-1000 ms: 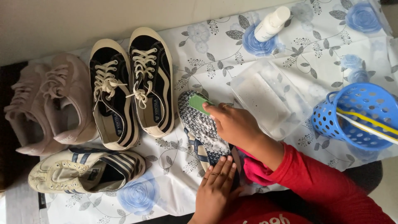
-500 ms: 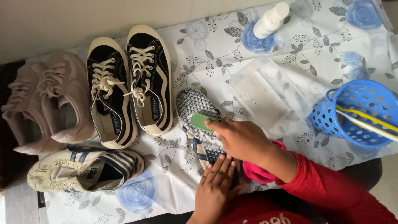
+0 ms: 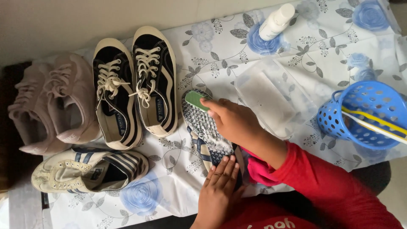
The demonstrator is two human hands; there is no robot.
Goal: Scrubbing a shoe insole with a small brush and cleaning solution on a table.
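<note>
A person in red sleeves works at a table (image 3: 322, 55) covered with a white cloth printed with blue flowers. The right hand (image 3: 233, 121) presses a small green brush (image 3: 196, 100) against the patterned sole of an upturned shoe (image 3: 203, 127), fingers closed around the brush. Over the last second the brush went from the toe end down toward mid-sole and is now back at the toe, so scrubbing strokes are under way along the sole. The left hand (image 3: 220, 184) lies flat, fingers extended, on the heel end and has not moved, steadying the shoe without gripping it.

Counted: two black lace-up sneakers (image 3: 135, 85) side by side, two pink sneakers (image 3: 51, 101) at the left edge, one cream striped sneaker (image 3: 89, 168) below them, one white bottle (image 3: 276, 21) lying at the top, one clear plastic tray (image 3: 273, 97), and one blue perforated basket (image 3: 360, 114) with yellow-and-white handles sticking out
</note>
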